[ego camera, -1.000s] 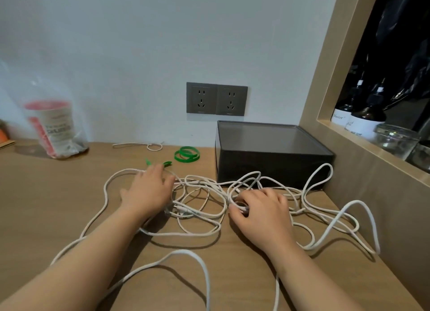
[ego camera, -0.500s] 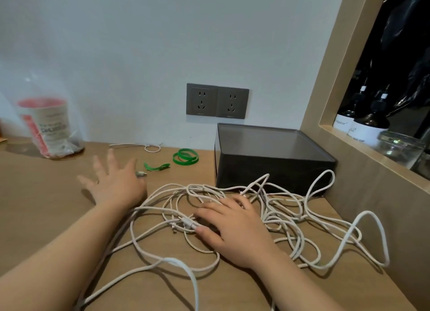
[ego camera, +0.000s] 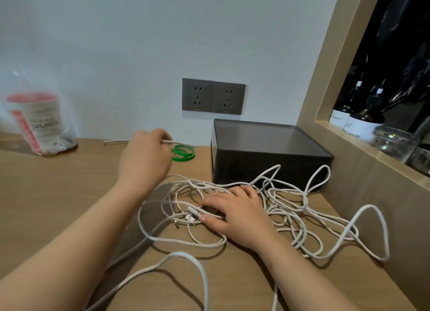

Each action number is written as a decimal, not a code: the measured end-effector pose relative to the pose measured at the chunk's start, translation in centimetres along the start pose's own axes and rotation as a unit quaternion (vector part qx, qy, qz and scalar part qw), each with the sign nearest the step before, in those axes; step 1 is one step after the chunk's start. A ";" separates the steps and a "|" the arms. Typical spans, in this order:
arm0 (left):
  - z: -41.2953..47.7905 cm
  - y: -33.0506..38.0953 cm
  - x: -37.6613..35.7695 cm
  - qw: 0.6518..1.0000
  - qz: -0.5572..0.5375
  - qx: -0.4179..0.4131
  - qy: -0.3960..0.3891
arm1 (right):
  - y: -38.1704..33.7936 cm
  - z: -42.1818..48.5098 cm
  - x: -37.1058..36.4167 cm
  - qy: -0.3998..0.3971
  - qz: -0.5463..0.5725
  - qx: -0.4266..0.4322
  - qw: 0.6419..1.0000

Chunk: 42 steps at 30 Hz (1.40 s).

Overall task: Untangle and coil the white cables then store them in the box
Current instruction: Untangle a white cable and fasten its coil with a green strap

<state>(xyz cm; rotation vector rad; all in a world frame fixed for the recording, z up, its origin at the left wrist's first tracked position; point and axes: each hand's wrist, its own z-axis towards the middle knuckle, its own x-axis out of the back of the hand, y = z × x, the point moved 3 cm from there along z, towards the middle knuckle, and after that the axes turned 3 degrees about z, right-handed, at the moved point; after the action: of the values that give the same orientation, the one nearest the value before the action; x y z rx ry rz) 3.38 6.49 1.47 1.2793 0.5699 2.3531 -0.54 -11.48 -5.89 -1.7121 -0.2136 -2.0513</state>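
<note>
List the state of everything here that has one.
white cables, tangled, loose on the desk
box, lid apparently on
left hand, pinches the short white cable
right hand, flat on the white cables
green ties, looped, lying unused
wall sockets, nothing plugged in

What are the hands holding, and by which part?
The left hand pinches the thin white cord by the wall near its right end. The right hand holds nothing; it rests flat on the tangled white cables.

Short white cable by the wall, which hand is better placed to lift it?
Left. The left hand is curled on the short cable; the right hand rests on the tangled cables by the box.
</note>
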 end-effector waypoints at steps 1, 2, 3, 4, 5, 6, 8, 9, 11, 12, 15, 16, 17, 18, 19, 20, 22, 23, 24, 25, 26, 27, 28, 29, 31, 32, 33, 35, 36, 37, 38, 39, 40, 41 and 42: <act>-0.1 1.9 0.4 0.999 -0.035 -0.006 -0.013 | 0.0 0.0 0.0 0.010 -0.002 0.010 1.000; -0.2 3.5 0.5 0.995 -0.090 0.003 -0.052 | -0.1 -0.1 0.0 0.029 0.002 0.023 0.999; -0.2 4.9 0.3 0.982 -0.156 0.024 -0.107 | -0.1 -0.2 0.1 0.061 0.022 0.036 0.997; 0.0 5.8 0.0 0.961 -0.220 0.050 -0.160 | 0.0 -0.5 0.2 0.100 0.061 0.043 0.992; 0.3 6.4 -0.3 0.939 -0.268 0.075 -0.200 | 0.3 -0.8 0.4 0.145 0.111 0.037 0.982; 0.5 6.6 -0.6 0.921 -0.302 0.102 -0.224 | 0.8 -1.1 0.5 0.194 0.165 0.020 0.967; 0.8 6.3 -1.0 0.874 -0.391 0.175 -0.229 | 1.7 -1.4 0.6 0.271 0.238 -0.014 0.933; 0.9 6.1 -1.1 0.836 -0.455 0.217 -0.217 | 1.9 -1.5 0.6 0.290 0.259 -0.025 0.921; 1.1 5.7 -1.2 0.736 -0.592 0.273 -0.180 | 1.9 -1.6 0.9 0.292 0.293 -0.043 0.909; 1.1 5.6 -1.0 0.683 -0.653 0.288 -0.157 | 1.9 -1.6 1.0 0.280 0.312 -0.053 0.906; 1.2 5.9 -0.5 0.552 -0.767 0.307 -0.110 | 1.4 -1.3 1.4 0.216 0.382 -0.083 0.895; 1.2 6.2 -0.3 0.524 -0.787 0.307 -0.109 | 1.0 -1.1 1.8 0.187 0.409 -0.091 0.888; 1.3 6.6 -0.2 0.503 -0.801 0.306 -0.113 | 0.4 -0.8 2.1 0.146 0.439 -0.096 0.881; 1.3 7.0 -0.1 0.486 -0.811 0.304 -0.119 | -0.5 -0.5 2.4 0.097 0.468 -0.097 0.873; 1.3 7.4 -0.1 0.473 -0.818 0.302 -0.128 | -1.5 0.0 2.7 0.045 0.495 -0.096 0.863; 1.3 7.7 -0.1 0.462 -0.823 0.302 -0.137 | -2.5 0.5 2.8 -0.002 0.505 -0.098 0.858; 1.1 8.3 0.0 0.444 -0.830 0.301 -0.155 | -4.5 1.5 3.1 -0.055 0.501 -0.104 0.857; 0.9 8.6 0.1 0.436 -0.833 0.300 -0.163 | -5.3 1.9 3.2 -0.054 0.512 -0.108 0.851; 0.8 8.7 0.2 0.429 -0.835 0.298 -0.170 | -5.9 2.4 3.3 -0.036 0.529 -0.120 0.839; 0.8 8.7 0.5 0.424 -0.838 0.293 -0.177 | -6.2 2.7 3.6 -0.017 0.553 -0.144 0.820; 0.9 8.5 0.8 0.421 -0.841 0.286 -0.181 | -5.9 3.0 3.6 0.009 0.572 -0.170 0.802; 1.0 8.2 1.1 0.420 -0.844 0.279 -0.183 | -5.2 3.2 3.8 0.045 0.598 -0.204 0.774; 1.2 7.7 1.4 0.425 -0.843 0.276 -0.183 | -4.2 3.2 4.0 0.095 0.617 -0.234 0.745; 1.2 7.1 1.5 0.436 -0.837 0.276 -0.181 | -2.9 2.9 4.4 0.151 0.614 -0.260 0.730; 0.9 6.1 1.1 0.460 -0.819 0.286 -0.189 | -0.5 1.7 5.6 0.258 0.552 -0.281 0.742; 0.5 5.9 0.8 0.464 -0.812 0.293 -0.199 | 0.4 1.0 6.4 0.309 0.519 -0.279 0.747; 0.1 5.9 0.3 0.464 -0.808 0.295 -0.211 | 1.0 0.4 7.2 0.356 0.493 -0.272 0.746; -0.7 6.0 -0.2 0.470 -0.801 0.293 -0.227 | 2.0 -0.8 8.8 0.428 0.460 -0.265 0.731; -0.9 6.1 -0.3 0.474 -0.800 0.290 -0.229 | 2.7 -1.3 9.4 0.462 0.455 -0.270 0.712; -1.0 6.0 -0.2 0.480 -0.798 0.286 -0.227 | 3.7 -1.8 10.0 0.499 0.456 -0.274 0.683; -1.1 5.8 0.0 0.490 -0.794 0.282 -0.223 | 4.5 -2.3 10.8 0.536 0.448 -0.270 0.663; -1.1 5.5 0.1 0.505 -0.788 0.278 -0.217 | 5.2 -2.7 11.6 0.572 0.425 -0.259 0.652; -1.1 5.1 0.2 0.522 -0.780 0.275 -0.210 | 5.7 -3.1 12.5 0.607 0.403 -0.239 0.642; -1.2 4.6 0.2 0.542 -0.769 0.273 -0.200 | 6.1 -3.5 13.2 0.641 0.389 -0.219 0.624; -1.3 4.2 0.1 0.569 -0.754 0.270 -0.189 | 6.5 -3.8 13.6 0.662 0.388 -0.204 0.608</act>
<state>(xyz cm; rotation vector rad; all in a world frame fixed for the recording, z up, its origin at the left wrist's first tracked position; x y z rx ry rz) 1.62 2.82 3.13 0.7232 1.4687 0.4208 -2.74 -22.04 5.26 0.0999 1.2863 -2.0475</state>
